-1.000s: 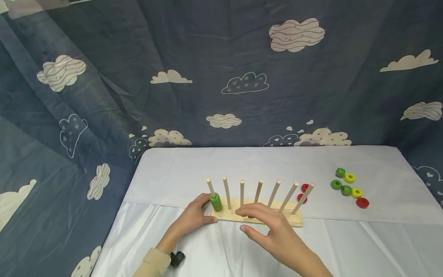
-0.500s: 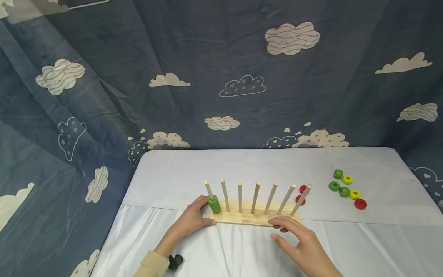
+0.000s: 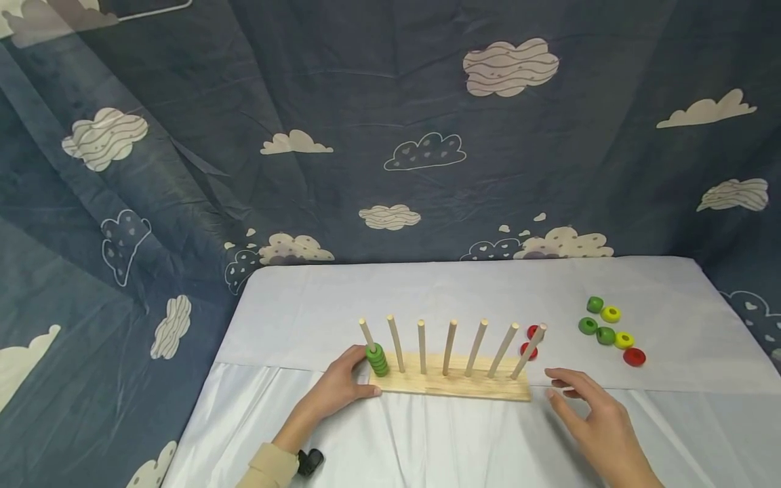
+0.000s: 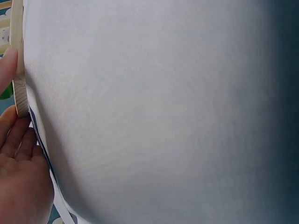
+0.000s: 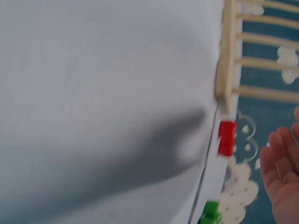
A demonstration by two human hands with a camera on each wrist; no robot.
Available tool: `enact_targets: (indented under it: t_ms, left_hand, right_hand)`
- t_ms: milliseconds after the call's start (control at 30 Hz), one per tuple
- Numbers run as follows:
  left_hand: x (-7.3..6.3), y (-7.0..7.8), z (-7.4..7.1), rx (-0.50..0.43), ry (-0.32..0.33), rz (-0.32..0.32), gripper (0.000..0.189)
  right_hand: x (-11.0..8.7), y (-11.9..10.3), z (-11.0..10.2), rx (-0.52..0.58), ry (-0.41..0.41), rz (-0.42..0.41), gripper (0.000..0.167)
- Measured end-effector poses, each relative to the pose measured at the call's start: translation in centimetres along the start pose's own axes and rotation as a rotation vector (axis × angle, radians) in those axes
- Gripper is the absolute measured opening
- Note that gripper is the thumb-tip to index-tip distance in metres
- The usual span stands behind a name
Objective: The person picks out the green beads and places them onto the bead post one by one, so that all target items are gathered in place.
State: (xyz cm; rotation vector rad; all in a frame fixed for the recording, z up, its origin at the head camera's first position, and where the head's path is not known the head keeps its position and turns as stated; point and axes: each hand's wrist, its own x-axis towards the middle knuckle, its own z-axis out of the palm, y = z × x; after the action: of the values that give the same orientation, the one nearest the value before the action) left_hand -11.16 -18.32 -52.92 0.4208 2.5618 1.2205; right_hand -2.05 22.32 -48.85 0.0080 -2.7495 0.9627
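Observation:
A light wooden peg board (image 3: 451,385) with several upright pegs lies on the white cloth, a stack of green beads (image 3: 377,360) on its leftmost peg. My left hand (image 3: 337,388) holds the board's left end, thumb at the front edge and fingers round the end; the left wrist view shows the same hand (image 4: 23,182) against the wood. Right of the board, my right hand (image 3: 601,420) is over the cloth, fingers loosely bent and holding nothing. In the right wrist view this hand (image 5: 285,172) appears at the right edge, apart from the board (image 5: 226,60).
Two red beads (image 3: 529,350) lie behind the board's right end. Farther right are loose green beads (image 3: 588,326), yellow beads (image 3: 611,314) and one red bead (image 3: 634,357). A small black object (image 3: 311,462) is beside the left wrist. A dark cloud-print curtain (image 3: 390,135) stands behind.
My right hand has moved right, from in front of the board's middle to beyond its right end. The left hand stays at the board's left end, and the beads have not moved.

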Motion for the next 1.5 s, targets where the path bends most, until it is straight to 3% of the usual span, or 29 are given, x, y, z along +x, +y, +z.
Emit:
enact_targets:
  t_ms: [233, 500, 700, 1000, 1267, 1500]
  left_hand:
    - [-0.1, -0.1, -0.1, 0.004, 0.004, -0.003, 0.072]
    - [-0.1, -0.1, -0.3, -0.001, 0.006, 0.015, 0.071]
    - [-0.1, -0.2, -0.3, 0.001, 0.001, 0.016, 0.072]
    - [-0.1, -0.1, -0.2, 0.0, -0.01, 0.001, 0.073]
    - [-0.1, 0.0, -0.2, 0.004, -0.01, 0.001, 0.073]
    - [-0.1, 0.2, -0.2, 0.003, -0.014, -0.002, 0.074]
  right_hand:
    - [1.9, 3.4, -1.1, -0.058, -0.017, 0.072, 0.042]
    - [4.2, 6.6, -3.1, -0.072, -0.098, 0.061, 0.048]
    - [6.1, 9.0, -4.2, -0.075, -0.114, -0.014, 0.05]
    - [8.4, 12.7, -4.6, -0.114, -0.2, 0.009, 0.064]
    - [9.3, 13.5, -4.7, -0.097, -0.276, 0.082, 0.061]
    - [9.8, 13.8, -4.5, -0.113, -0.289, 0.096, 0.056]
